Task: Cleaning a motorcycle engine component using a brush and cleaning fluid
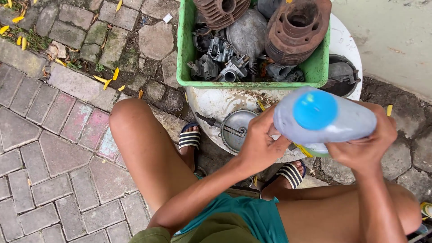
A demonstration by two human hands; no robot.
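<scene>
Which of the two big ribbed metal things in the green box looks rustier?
The finned engine cylinder at the crate's right end is rust-brown all over; the left cylinder looks duller, greyer.

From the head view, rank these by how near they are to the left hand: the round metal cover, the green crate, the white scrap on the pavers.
1. Round metal cover: just left of the left hand, on the white drum top.
2. Green crate: above the hand, full of engine parts.
3. White scrap: far up the view, on the pavers left of the crate.
</scene>
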